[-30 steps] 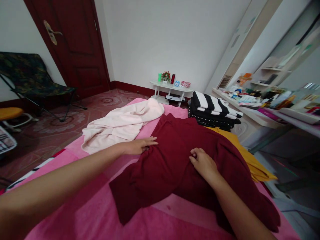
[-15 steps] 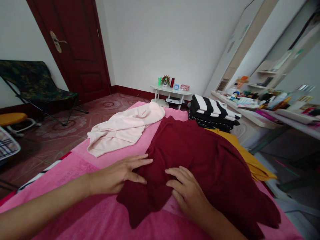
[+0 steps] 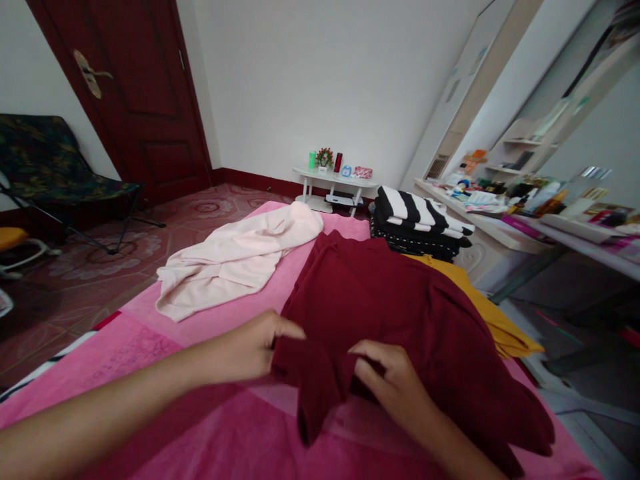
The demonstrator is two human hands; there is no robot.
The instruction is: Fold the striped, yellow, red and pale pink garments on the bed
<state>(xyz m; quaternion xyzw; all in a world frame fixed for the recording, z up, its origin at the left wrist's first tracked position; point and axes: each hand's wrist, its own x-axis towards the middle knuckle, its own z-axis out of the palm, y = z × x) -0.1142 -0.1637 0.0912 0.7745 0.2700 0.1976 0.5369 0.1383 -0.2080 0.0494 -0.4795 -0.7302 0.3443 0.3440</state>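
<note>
The left hand (image 3: 250, 350) is closed on a bunched near edge of the dark red knitted garment (image 3: 395, 300), fingers wrapped over the cloth. The right hand (image 3: 393, 387), just to its right, pinches the same edge with curled fingers. The garment lies spread across the middle and right of the pink bed cover (image 3: 150, 347). Its right side reaches the cover's right edge and overlaps a mustard yellow cloth (image 3: 493, 317). Bare cover lies open to the near left. A crumpled pale pink garment (image 3: 235, 257) sits far left, apart from the red one. A folded black-and-white striped stack (image 3: 420, 220) stands at the far edge.
</note>
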